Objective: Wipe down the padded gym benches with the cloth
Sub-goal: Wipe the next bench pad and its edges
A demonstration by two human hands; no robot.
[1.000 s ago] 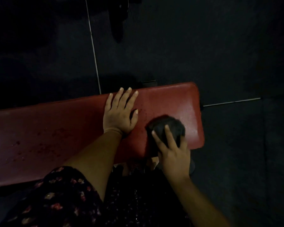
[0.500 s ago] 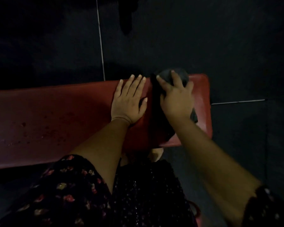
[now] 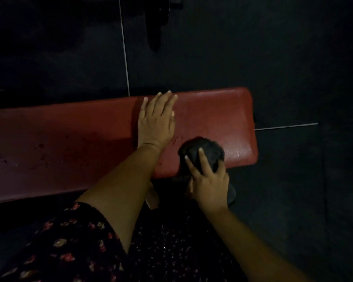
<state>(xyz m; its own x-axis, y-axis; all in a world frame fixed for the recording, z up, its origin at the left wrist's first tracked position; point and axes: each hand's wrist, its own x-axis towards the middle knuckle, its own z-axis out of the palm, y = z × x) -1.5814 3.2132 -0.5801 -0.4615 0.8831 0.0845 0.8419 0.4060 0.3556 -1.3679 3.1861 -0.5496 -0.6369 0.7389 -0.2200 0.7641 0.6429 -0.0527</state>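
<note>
A red padded bench (image 3: pixel 218 117) runs across the view from the left edge to its rounded right end. My left hand (image 3: pixel 156 121) lies flat on the pad near the far edge, fingers straight and together. My right hand (image 3: pixel 209 180) grips a bunched dark cloth (image 3: pixel 207 151) at the bench's near edge, close to the right end; two fingers lie over the top of the cloth and part of it hangs below the pad. Small wet spots (image 3: pixel 41 151) dot the left part of the pad.
The floor (image 3: pixel 293 68) around the bench is dark, with thin pale seam lines (image 3: pixel 124 47) running away behind the bench and to the right. A dark object (image 3: pixel 157 21) hangs or stands at the top. My patterned dark clothing (image 3: pixel 69 245) fills the bottom left.
My right hand has pulled the cloth from the pad's far edge back to the near edge. My left hand stays flat in the same spot, its fingers closer together.
</note>
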